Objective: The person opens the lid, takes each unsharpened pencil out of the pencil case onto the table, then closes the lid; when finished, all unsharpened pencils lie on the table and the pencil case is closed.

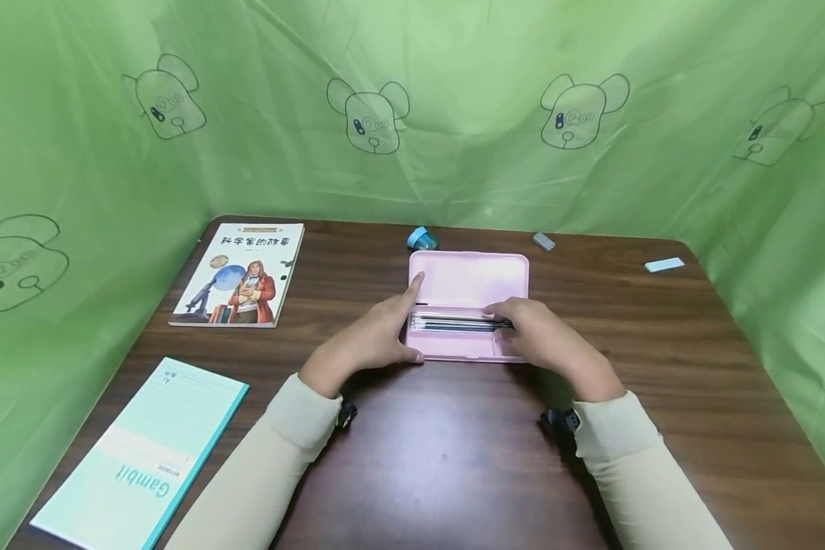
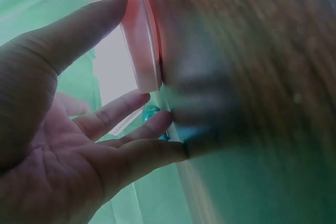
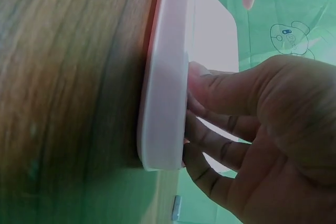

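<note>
On the far left of the table (image 1: 454,458), well away from both hands, lie a notebook (image 1: 144,454) and, beyond it, a book (image 1: 241,273). Neither is touched.

The left hand (image 1: 371,336) rests against the left end of the open pink case (image 1: 469,305). Its fingers are straight and apart: the forefinger lies along the case's left edge, pointing toward the lid, while the thumb sits at the near left corner. The left wrist view shows the palm open, with the thumb beside the pink rim (image 2: 139,40), touching but not clamped.

Between the two hands, the case lies flat on the table with its lid folded back, away from the person. A row of dark pens (image 1: 454,324) fills the near tray.

The right hand (image 1: 539,336) covers the case's right end, its fingers bent down over the tray onto the tips of the pens. The right wrist view shows the fingertips (image 3: 197,106) pressed over the rim (image 3: 168,77); whether they pinch a pen cannot be told.

Past the case lie a sharpener (image 1: 422,239), a grey eraser (image 1: 544,241) and, far right, a white one (image 1: 664,264).

Since the left hand only steadies the case, a pull by the right fingers could slide it or drag neighbouring pens out of the tray.
</note>
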### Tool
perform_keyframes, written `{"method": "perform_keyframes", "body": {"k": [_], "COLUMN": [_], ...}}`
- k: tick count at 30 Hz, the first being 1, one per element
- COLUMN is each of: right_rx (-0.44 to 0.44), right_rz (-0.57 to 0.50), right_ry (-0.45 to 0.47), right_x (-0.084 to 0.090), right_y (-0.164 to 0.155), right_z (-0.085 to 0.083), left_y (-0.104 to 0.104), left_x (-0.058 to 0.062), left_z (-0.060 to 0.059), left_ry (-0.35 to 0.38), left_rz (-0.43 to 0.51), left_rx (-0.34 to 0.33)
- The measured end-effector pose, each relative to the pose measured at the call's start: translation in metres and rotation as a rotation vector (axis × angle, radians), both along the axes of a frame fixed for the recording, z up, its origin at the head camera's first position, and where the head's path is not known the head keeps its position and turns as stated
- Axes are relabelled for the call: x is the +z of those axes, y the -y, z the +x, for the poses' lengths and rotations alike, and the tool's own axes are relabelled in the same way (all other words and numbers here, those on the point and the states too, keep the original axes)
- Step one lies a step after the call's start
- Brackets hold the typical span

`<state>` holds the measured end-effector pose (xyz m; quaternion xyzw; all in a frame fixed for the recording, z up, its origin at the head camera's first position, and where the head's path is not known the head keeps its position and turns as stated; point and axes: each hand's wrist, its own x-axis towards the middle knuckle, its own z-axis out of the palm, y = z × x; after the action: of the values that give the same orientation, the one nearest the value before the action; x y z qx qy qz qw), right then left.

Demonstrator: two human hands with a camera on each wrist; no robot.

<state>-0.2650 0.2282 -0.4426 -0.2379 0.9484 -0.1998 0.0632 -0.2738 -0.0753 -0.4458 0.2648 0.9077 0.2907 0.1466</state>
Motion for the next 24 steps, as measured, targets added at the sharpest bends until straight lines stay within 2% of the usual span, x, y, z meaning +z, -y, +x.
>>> {"method": "perform_keyframes", "body": {"k": [9,15,24], "right_rx": [0.004,0.019,0.007], "right_rz": [0.019,0.015,0.006], "right_ry": [0.010,-0.008,0.001], "right_x": [0.008,0.007,0.000], "right_y": [0.002,0.000,0.000], "right_z": [-0.006,-0.005,-0.004], "left_y": [0.008,0.011,0.015], "left_x": [0.004,0.003,0.000], "left_z": [-0.008,-0.011,-0.013], "left_ry": [-0.008,-0.006,0.008], "left_rz": [-0.029,-0.067,-0.055], "left_rx": [0.009,-0.011,-0.037]}}
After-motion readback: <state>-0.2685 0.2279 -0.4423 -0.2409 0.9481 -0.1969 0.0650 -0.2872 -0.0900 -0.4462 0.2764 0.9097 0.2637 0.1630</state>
